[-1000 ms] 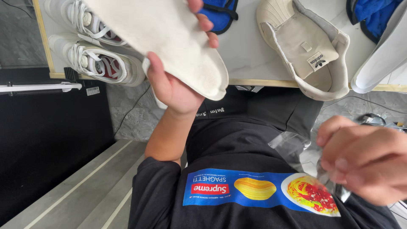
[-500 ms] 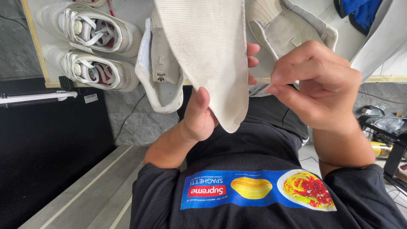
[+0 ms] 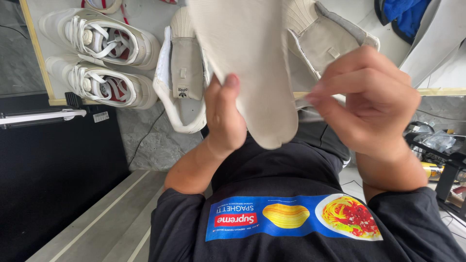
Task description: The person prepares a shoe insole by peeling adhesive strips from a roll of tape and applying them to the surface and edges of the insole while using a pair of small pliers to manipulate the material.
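My left hand (image 3: 225,116) holds a long off-white insole (image 3: 252,63) upright in front of me, thumb pressed on its near face. My right hand (image 3: 369,102) is beside the insole's right edge, its fingertips pinched together at that edge. Behind the insole a white unlaced shoe (image 3: 182,77) lies on the table with its tongue pulled out and its heel hanging over the edge. Its mate (image 3: 320,34) lies to the right, partly hidden by the insole and my right hand.
A laced pair of white sneakers (image 3: 97,39) (image 3: 102,82) lies at the left on the white, wood-edged table (image 3: 145,14). A blue cloth (image 3: 400,12) and a white shoe part (image 3: 437,39) are at the top right. Black cabinet (image 3: 48,170) on the left, cluttered stand (image 3: 446,170) on the right.
My right hand rose from my lap, where it held clear plastic, to the insole's right edge. My left hand turned the insole from slanted to upright.
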